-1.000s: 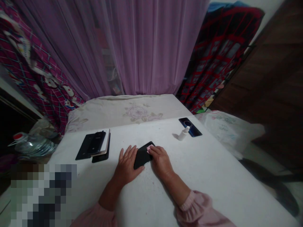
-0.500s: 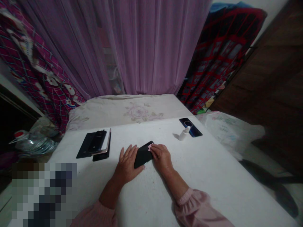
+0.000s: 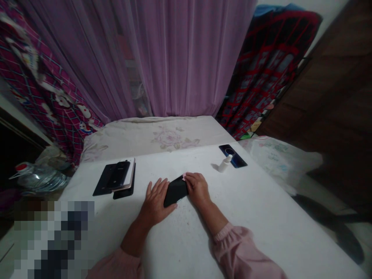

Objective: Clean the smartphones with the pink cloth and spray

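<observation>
A dark smartphone (image 3: 176,192) lies slanted on the white tabletop in front of me. My left hand (image 3: 155,204) grips its left end, thumb along the near edge and fingers at the far side. At the phone's upper right corner, my right hand (image 3: 198,190) pinches a small pink cloth (image 3: 184,176) against it. Most of the cloth is hidden under my fingers. To the left lies a stack of several phones and dark flat devices, with a black phone (image 3: 120,174) on top.
A small white spray bottle (image 3: 224,164) stands at the back right, beside a dark blue phone (image 3: 236,158). Flowered cloth (image 3: 167,136) covers the table's far end, with purple curtains (image 3: 180,58) behind. A large clear water bottle (image 3: 40,177) sits beyond the left edge.
My right hand has slid slightly up along the phone with the pink cloth, to the upper right corner. My left hand keeps its hold on the phone.
</observation>
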The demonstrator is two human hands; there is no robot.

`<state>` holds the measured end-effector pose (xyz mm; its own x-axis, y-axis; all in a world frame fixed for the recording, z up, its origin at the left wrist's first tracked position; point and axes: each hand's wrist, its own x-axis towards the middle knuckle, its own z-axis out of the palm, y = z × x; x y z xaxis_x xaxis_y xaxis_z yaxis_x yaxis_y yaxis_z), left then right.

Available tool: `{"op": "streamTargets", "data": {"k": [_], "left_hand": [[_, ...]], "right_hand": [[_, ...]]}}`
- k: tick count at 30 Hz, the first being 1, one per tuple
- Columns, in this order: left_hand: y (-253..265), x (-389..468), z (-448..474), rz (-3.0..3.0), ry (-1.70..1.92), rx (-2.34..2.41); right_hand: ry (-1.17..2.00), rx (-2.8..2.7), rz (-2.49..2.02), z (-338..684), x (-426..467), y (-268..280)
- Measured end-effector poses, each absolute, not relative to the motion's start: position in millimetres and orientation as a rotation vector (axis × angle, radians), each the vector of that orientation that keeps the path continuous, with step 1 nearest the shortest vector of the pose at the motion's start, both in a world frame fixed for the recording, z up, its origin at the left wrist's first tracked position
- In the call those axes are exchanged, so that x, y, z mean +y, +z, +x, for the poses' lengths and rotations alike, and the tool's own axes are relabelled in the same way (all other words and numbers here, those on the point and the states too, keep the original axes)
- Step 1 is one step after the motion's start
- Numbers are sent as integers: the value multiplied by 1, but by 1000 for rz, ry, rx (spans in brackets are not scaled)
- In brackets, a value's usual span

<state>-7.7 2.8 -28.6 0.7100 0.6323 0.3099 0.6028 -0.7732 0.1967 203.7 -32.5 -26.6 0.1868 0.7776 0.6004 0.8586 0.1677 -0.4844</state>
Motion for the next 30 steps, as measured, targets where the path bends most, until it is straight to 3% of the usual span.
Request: {"op": "streamTargets", "data": {"k": [10,17,30], "left_hand": [[-30,1,-6,2836,588,1024],[-31,3,-7,2838,563,1018],[-13,9,9,2729,251,1064]], "right_hand": [[-64,-1710,-1603,207,-65,-21],[-69,-1661,-1630,208,-30,-25],[-155,-1665,-1620,221,-63,-27]]}}
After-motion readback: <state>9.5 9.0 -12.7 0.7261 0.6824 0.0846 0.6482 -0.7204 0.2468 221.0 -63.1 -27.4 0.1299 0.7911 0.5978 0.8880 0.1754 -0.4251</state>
